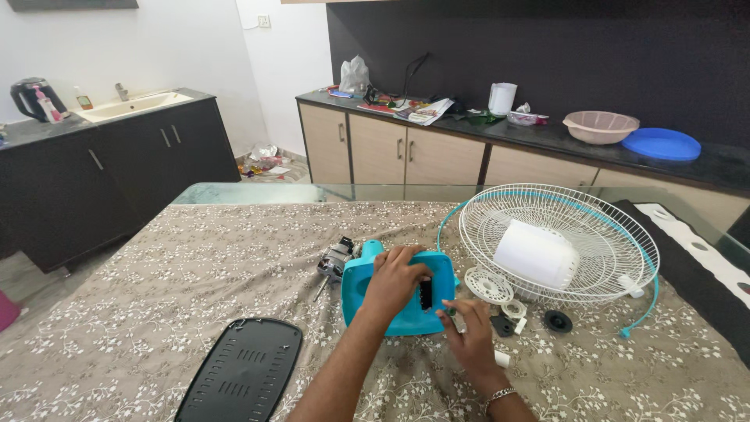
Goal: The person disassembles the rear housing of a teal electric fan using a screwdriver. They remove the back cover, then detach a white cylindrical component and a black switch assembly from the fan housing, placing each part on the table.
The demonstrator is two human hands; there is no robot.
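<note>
**Fan in pieces, teal housing under both hands**

Disassembly looks well advanced, judging from how the parts lie on the desk (156, 266). I see the teal fan housing (394, 301) near the middle of the patterned cloth, lying flat with a dark slot facing up. My left hand (397, 280) lies over its top, fingers curled down onto the plastic in a loose hold rather than a tight clamp. My right hand (469, 336) sits at the housing's lower right corner, fingertips pinched together near the slot; whether they hold something small I cannot tell, since the fingers hide it.

The motor (337, 259) pokes out from the housing's upper left side, its shaft pointing down and left, so it appears not yet separated. The white wire guard (594, 234) with its teal rim lies just to the right of the housing, and a white cylindrical cover (537, 254) rests inside it. A round white hub piece (488, 285) lies between housing and guard, near 2 smaller bits: a white ring (513, 309) and a black cap (557, 320). A black vented panel (242, 369) lies apart, at the lower left.

My reading: guard, cover and small fittings are already off; the housing and motor are what remain joined.
</note>
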